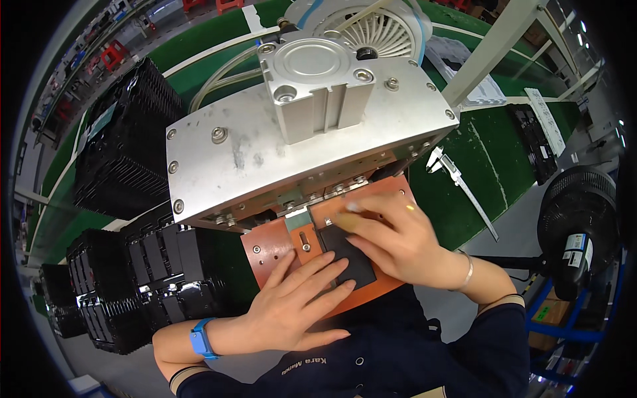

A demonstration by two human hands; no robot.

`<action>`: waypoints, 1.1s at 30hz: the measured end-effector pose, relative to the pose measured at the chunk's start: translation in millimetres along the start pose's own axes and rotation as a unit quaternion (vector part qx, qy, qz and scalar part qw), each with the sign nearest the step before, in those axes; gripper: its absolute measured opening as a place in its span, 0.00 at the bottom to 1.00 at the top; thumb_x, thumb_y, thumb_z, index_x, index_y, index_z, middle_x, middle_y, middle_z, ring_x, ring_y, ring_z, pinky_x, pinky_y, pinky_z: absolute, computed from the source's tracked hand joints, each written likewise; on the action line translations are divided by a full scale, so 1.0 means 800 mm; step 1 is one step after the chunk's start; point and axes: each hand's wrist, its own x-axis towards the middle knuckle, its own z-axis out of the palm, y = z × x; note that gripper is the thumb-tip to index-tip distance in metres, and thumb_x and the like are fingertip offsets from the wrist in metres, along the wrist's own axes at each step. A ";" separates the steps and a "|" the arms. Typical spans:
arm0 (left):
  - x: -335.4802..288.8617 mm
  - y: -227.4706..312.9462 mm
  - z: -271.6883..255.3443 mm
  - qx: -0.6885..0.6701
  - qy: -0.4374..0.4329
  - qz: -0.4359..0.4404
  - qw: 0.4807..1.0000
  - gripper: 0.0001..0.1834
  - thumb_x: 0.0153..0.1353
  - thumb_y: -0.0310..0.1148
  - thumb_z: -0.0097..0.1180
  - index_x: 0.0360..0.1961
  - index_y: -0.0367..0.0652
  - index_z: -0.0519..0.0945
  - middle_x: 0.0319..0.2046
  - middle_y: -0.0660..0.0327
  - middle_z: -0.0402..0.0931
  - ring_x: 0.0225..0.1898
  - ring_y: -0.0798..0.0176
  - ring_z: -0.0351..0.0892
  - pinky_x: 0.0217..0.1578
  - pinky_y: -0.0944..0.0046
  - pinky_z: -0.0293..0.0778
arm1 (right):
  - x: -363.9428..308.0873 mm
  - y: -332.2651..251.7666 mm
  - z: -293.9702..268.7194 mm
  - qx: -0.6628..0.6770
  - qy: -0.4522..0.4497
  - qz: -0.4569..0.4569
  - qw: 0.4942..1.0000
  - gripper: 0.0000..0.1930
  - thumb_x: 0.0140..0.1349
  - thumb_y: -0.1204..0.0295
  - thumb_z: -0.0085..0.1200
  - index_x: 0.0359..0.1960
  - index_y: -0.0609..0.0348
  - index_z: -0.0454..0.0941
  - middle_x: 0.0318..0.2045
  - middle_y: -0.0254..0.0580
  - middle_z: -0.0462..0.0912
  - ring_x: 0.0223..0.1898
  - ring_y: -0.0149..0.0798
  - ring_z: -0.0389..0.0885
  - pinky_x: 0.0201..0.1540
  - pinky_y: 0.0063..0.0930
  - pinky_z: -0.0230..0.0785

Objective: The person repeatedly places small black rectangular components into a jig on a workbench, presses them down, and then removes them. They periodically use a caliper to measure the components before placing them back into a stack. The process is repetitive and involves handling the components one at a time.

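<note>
My left hand (295, 308) lies with its fingers spread over a flat black rectangular piece (355, 260) and the orange-red fixture plate (272, 240) around it. Its fingertips touch the piece's left side. At the piece's far end, my right hand (401, 242) has thumb and fingers drawn together in a pinch. Pale yellowish coverings seem to sit on those fingertips, which are slightly blurred; whatever they grip is too small or hidden to name. Both hands work just in front of a silver metal press (225, 159) topped by a square cylinder block (312, 73).
Stacks of black ribbed trays (126, 139) and more black trays (159, 265) stand at the left. A caliper (461, 179) lies on the green bench (488, 149) to the right. Farther right is a black fan (574, 212); another fan (378, 33) stands behind the press.
</note>
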 end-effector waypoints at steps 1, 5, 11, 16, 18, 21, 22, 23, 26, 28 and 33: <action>-0.004 -0.002 0.000 -0.017 0.019 -0.005 1.000 0.30 0.53 0.55 0.61 0.52 0.47 0.78 0.57 0.54 0.71 0.60 0.51 0.68 0.62 0.41 0.53 | -0.006 -0.005 -0.010 0.039 -0.026 0.007 0.999 0.19 0.49 0.69 0.64 0.44 0.56 0.79 0.50 0.43 0.75 0.45 0.42 0.77 0.46 0.33 0.71; -0.013 -0.008 0.005 -0.059 0.074 -0.010 0.995 0.27 0.51 0.48 0.63 0.49 0.46 0.79 0.55 0.55 0.73 0.60 0.51 0.69 0.63 0.41 0.51 | -0.030 -0.018 -0.025 0.083 -0.105 -0.009 0.991 0.19 0.50 0.64 0.66 0.43 0.60 0.79 0.50 0.48 0.76 0.50 0.47 0.80 0.49 0.36 0.75; -0.007 -0.007 0.002 -0.052 0.053 -0.015 0.997 0.26 0.51 0.47 0.63 0.49 0.46 0.80 0.54 0.55 0.73 0.60 0.51 0.69 0.63 0.40 0.50 | -0.014 -0.005 -0.013 0.064 -0.088 -0.030 0.994 0.16 0.52 0.67 0.65 0.40 0.62 0.80 0.48 0.49 0.79 0.51 0.48 0.80 0.51 0.36 0.75; -0.008 -0.004 0.003 -0.053 0.058 -0.019 0.997 0.24 0.52 0.47 0.63 0.48 0.46 0.80 0.53 0.57 0.74 0.60 0.53 0.69 0.64 0.40 0.49 | -0.005 -0.004 -0.016 0.048 -0.106 -0.046 0.992 0.16 0.52 0.68 0.65 0.40 0.63 0.80 0.47 0.49 0.79 0.51 0.47 0.80 0.51 0.34 0.76; -0.009 -0.004 0.004 -0.054 0.060 -0.020 0.997 0.24 0.52 0.47 0.63 0.47 0.46 0.80 0.52 0.58 0.75 0.60 0.53 0.69 0.64 0.40 0.48 | -0.003 -0.005 -0.018 0.043 -0.118 -0.047 0.991 0.16 0.52 0.68 0.64 0.40 0.63 0.80 0.48 0.49 0.79 0.51 0.48 0.80 0.51 0.34 0.76; -0.009 -0.004 0.006 -0.057 0.062 -0.021 0.996 0.23 0.52 0.47 0.62 0.47 0.46 0.80 0.52 0.58 0.75 0.60 0.54 0.70 0.65 0.41 0.47 | -0.002 -0.007 -0.019 0.037 -0.131 -0.050 0.989 0.16 0.53 0.68 0.63 0.40 0.64 0.80 0.48 0.49 0.79 0.52 0.48 0.80 0.51 0.34 0.76; -0.009 -0.004 0.007 -0.057 0.063 -0.021 0.996 0.23 0.52 0.47 0.62 0.47 0.46 0.80 0.52 0.58 0.75 0.60 0.54 0.70 0.65 0.41 0.47 | -0.002 -0.009 -0.019 0.041 -0.133 -0.037 0.990 0.15 0.53 0.69 0.62 0.40 0.64 0.80 0.48 0.50 0.79 0.52 0.49 0.80 0.51 0.35 0.76; -0.009 -0.004 0.008 -0.056 0.064 -0.020 0.996 0.23 0.53 0.47 0.62 0.46 0.46 0.81 0.52 0.58 0.75 0.60 0.54 0.70 0.65 0.41 0.47 | -0.002 -0.013 -0.018 0.046 -0.134 -0.023 0.990 0.14 0.54 0.70 0.62 0.41 0.63 0.79 0.48 0.50 0.79 0.52 0.50 0.80 0.51 0.35 0.76; -0.008 -0.004 0.008 -0.049 0.060 -0.014 0.997 0.23 0.52 0.47 0.63 0.46 0.46 0.81 0.52 0.58 0.75 0.60 0.54 0.70 0.64 0.41 0.49 | -0.004 -0.028 -0.024 0.096 -0.178 0.048 0.978 0.15 0.57 0.74 0.58 0.47 0.63 0.76 0.54 0.52 0.75 0.57 0.52 0.75 0.55 0.38 0.73; -0.009 -0.004 0.007 -0.051 0.063 -0.015 0.997 0.22 0.52 0.46 0.64 0.46 0.46 0.81 0.51 0.57 0.75 0.59 0.53 0.70 0.64 0.41 0.51 | -0.001 -0.033 -0.030 0.192 -0.209 0.084 0.955 0.17 0.60 0.76 0.55 0.52 0.62 0.72 0.58 0.52 0.70 0.62 0.51 0.69 0.60 0.39 0.67; -0.006 -0.002 0.001 -0.074 0.109 -0.019 0.991 0.21 0.51 0.41 0.65 0.46 0.45 0.81 0.51 0.56 0.75 0.56 0.50 0.72 0.61 0.40 0.57 | 0.000 -0.024 -0.040 0.628 -0.094 0.335 0.697 0.21 0.63 0.77 0.52 0.57 0.61 0.64 0.62 0.44 0.62 0.70 0.40 0.55 0.69 0.36 0.51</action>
